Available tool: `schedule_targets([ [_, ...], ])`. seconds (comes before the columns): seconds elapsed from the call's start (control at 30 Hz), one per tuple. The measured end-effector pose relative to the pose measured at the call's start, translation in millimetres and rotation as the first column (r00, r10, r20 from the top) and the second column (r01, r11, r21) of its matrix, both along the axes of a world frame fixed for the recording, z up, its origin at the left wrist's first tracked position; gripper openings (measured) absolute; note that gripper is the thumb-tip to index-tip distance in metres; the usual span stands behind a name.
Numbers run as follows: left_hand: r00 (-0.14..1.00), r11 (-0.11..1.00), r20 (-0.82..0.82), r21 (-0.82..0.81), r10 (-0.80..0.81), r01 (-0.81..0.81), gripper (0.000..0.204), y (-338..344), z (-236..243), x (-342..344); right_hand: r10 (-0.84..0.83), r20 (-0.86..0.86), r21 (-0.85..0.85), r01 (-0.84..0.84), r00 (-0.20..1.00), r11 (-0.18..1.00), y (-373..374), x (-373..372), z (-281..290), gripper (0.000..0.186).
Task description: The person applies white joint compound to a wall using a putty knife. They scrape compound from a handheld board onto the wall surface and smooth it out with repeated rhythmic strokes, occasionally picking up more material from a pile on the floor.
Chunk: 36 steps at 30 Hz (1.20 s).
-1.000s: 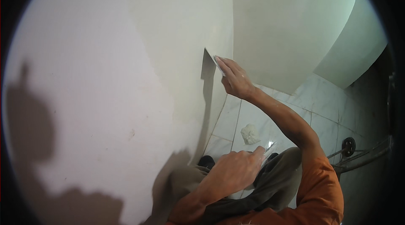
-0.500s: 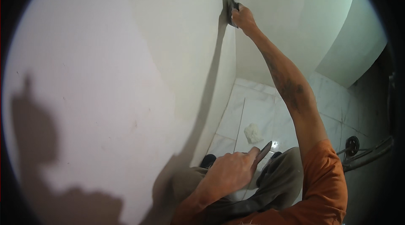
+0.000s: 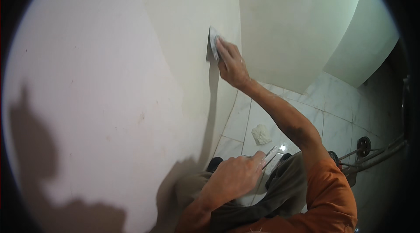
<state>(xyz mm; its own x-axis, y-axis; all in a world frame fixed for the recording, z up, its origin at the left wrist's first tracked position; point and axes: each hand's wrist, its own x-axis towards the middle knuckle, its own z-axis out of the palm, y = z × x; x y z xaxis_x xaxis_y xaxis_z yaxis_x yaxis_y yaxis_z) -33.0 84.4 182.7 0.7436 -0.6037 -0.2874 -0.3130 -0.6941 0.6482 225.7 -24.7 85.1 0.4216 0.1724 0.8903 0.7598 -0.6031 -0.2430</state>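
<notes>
My right hand (image 3: 232, 64) is closed round a wide putty knife (image 3: 213, 45), whose blade lies against the left wall (image 3: 100, 71) a little way from the corner. Whitish paste shows on the knife. A greyish-beige coat (image 3: 179, 27) covers the part of the wall around the blade, while the nearer part looks paler. Low in front of my body, my left hand (image 3: 234, 178) grips a second putty knife (image 3: 270, 155). Its blade points up and to the right, with white paste on it; its handle is hidden by my fingers.
A lump of whitish paste (image 3: 261, 134) lies on the marble-look tile floor (image 3: 306, 115). Another wall (image 3: 288, 23) meets the left one at the far corner. On the right stands a metal frame with a small wheel (image 3: 364, 146). My bent legs (image 3: 280, 189) are below.
My right hand has brought its putty knife out of the corner, leftward and down along the left wall. My left hand stays low, its blade slightly turned.
</notes>
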Motion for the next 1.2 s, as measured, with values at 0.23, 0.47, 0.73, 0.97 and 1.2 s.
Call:
schedule_targets([
  [0.23, 1.000, 1.000, 0.000, -0.009, 0.013, -0.013, 0.028, -1.8, -10.1, -14.2, 0.196, -0.072, -0.218, -0.207, 0.978, 0.954, -32.8, -64.1, -36.5, 0.064],
  [0.47, 0.989, 0.993, 0.087, -0.027, 0.119, -0.117, 0.028, 11.7, -13.0, -21.0, 0.217, -0.499, 0.083, -0.203, 0.839, 0.976, -63.1, -135.3, 23.4, 0.039],
  [0.73, 0.965, 0.980, 0.169, -0.033, 0.200, -0.198, 0.034, 5.2, -10.2, -21.6, 0.100, -0.661, 0.132, -0.016, 0.744, 0.991, -131.6, -187.8, 6.5, 0.019],
  [0.97, 0.956, 0.971, 0.225, 0.102, 0.187, -0.214, 0.034, -2.8, 32.7, -33.1, -0.043, -0.813, -0.050, 0.003, 0.580, 0.999, -190.6, -200.1, 0.5, 0.031],
  [1.2, 0.991, 0.954, 0.104, 0.279, 0.082, -0.108, 0.032, -2.6, 53.5, -20.0, -0.054, -0.918, -0.062, -0.007, 0.394, 0.998, -205.0, -200.5, 26.1, 0.034],
])
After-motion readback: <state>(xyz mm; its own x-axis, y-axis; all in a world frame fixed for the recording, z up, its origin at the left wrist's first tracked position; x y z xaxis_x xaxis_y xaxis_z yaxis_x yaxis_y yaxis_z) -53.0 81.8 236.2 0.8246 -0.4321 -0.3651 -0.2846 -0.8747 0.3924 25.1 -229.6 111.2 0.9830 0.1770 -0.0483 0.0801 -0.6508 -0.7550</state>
